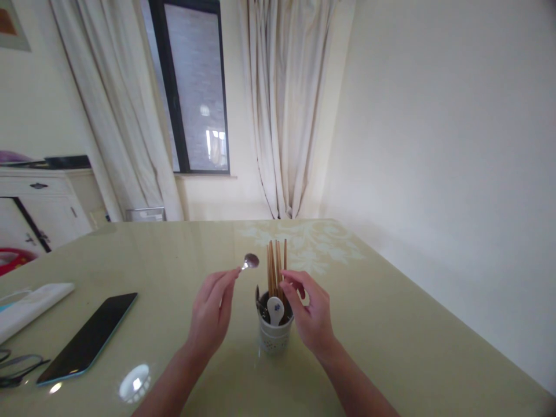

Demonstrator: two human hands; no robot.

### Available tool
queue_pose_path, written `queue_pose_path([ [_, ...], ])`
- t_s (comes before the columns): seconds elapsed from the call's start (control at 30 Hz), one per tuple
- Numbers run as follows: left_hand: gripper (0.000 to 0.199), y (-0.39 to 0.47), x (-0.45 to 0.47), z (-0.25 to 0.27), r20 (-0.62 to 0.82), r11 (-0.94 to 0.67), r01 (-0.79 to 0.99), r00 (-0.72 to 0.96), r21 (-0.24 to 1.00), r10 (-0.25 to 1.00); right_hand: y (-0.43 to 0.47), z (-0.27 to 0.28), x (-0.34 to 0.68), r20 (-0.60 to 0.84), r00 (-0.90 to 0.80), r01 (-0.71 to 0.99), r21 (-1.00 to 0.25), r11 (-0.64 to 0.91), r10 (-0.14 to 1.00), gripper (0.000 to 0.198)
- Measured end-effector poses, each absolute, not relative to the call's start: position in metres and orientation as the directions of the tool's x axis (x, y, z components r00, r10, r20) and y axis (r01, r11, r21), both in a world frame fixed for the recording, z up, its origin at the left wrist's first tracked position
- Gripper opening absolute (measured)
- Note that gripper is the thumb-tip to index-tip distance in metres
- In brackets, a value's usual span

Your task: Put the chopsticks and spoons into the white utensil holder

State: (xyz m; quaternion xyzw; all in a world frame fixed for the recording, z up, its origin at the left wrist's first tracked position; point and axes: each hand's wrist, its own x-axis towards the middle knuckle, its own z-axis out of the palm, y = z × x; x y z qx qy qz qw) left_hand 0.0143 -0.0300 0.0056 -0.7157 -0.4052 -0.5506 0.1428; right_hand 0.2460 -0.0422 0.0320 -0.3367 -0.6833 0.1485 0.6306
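A small metal spoon [251,262] is pinched by its handle in the fingertips of my left hand [211,313], its bowl held up to the left of the chopsticks. My right hand [313,310] has thumb and index finger closed around one wooden chopstick [285,253], which stands slightly apart from the others. Several more chopsticks [271,269] rise from a white patterned utensil cup [274,340] between my hands. Also in the cup are a white ceramic spoon [275,311] with a blue mark and a dark metal utensil [258,296] leaning at the left rim.
The cup stands on a glossy pale green table [391,347]. At the left lie a black-screened tablet or phone [89,337], a white object [35,310] and dark cables [19,368]. A wall [456,174] runs along the right table edge; curtains and a window are behind.
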Motion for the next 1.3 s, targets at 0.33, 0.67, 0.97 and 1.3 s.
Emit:
queue_pose_path([
  [0.33, 0.044, -0.057, 0.034, 0.003, 0.918, -0.779, 0.627, 0.299, 0.016, 0.26, -0.054, 0.036, 0.242, 0.691, 0.125, -0.083, -0.708, 0.701, 0.712, 0.023],
  [0.67, 0.031, -0.05, 0.041, 0.001, 0.841, -0.715, 0.639, 0.191, 0.285, 0.506, -0.024, 0.054, 0.276, 0.511, 0.556, -0.175, -0.699, 0.694, 0.655, 0.031],
  [0.97, 0.048, -0.047, 0.045, -0.004, 0.691, -0.644, 0.61, 0.208, 0.462, 0.693, -0.027, 0.041, 0.262, 0.612, 0.154, 0.309, -0.776, 0.55, 0.776, 0.029],
  [1.3, 0.056, -0.048, 0.058, -0.009, 0.465, -0.492, 0.326, 0.162, 0.807, 0.87, -0.013, 0.012, 0.26, 0.635, 0.062, 0.299, -0.748, 0.593, 0.77, 0.04],
])
